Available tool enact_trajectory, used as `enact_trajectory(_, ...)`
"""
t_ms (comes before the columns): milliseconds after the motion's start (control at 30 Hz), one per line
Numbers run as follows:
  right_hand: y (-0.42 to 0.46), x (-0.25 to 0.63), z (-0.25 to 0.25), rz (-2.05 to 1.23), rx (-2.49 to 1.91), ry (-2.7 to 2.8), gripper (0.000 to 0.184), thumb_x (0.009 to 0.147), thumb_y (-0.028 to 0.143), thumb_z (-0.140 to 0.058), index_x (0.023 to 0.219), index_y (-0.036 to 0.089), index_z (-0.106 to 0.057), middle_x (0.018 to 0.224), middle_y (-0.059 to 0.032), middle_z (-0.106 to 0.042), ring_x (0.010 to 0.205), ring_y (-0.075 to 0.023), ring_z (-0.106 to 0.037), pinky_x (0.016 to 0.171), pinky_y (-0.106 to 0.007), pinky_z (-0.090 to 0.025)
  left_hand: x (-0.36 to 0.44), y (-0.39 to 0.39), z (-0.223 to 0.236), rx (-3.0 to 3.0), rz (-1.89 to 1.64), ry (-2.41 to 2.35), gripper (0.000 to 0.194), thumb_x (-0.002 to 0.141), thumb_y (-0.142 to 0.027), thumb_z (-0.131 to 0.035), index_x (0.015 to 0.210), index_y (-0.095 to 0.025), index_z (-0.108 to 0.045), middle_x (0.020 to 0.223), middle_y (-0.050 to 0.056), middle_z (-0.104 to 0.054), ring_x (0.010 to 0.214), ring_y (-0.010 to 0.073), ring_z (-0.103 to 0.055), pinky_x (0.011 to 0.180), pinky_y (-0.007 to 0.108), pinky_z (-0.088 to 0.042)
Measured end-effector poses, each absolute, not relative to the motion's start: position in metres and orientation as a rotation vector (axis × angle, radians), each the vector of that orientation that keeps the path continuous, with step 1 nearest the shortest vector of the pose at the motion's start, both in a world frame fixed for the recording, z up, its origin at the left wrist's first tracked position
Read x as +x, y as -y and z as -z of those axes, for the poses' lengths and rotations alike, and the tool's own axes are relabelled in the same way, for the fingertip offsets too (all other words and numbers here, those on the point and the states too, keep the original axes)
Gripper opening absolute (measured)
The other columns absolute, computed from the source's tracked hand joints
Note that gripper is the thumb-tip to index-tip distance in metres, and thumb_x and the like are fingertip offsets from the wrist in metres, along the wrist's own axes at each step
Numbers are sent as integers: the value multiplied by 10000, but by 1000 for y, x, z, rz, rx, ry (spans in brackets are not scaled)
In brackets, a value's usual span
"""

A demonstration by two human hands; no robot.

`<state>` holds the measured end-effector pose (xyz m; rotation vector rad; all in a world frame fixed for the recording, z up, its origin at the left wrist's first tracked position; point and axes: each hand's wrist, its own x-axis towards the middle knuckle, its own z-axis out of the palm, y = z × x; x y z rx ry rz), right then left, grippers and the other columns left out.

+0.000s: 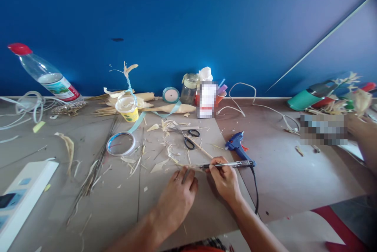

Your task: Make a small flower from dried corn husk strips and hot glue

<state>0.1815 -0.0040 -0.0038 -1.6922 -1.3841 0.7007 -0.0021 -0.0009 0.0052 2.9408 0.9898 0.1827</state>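
My right hand [224,179] pinches a thin metal tool with a clear handle [228,164], held level just above the table with its tip pointing left. My left hand [178,197] rests on the brown board [123,205], fingers curled and pressing down beside a thin pale strip [188,165] at the tool's tip. A blue glue gun [237,146] lies just behind my right hand, its black cord [255,191] running toward me. Black-handled scissors [190,138] lie a little beyond my hands among dry husk scraps.
A tape ring [120,143], a yellow cup [128,110], a ribbon roll [171,95], a glass jar [189,87] and a tilted water bottle [47,75] stand further back. A white box [20,201] sits at the near left. Another person's arm [363,136] rests at the right.
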Motion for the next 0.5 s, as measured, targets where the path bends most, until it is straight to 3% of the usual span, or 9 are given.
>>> enact_trajectory(500, 3, 186, 4, -706, -1713, 1289, 86, 777, 261, -494, 715, 201, -489, 572, 14, -557, 506, -144, -534, 491, -231, -382, -2, 0, -5, 2956, -228, -989, 261, 872, -206, -445, 1096, -136, -560, 1234, 101, -539, 1177, 261, -451, 915, 378, -385)
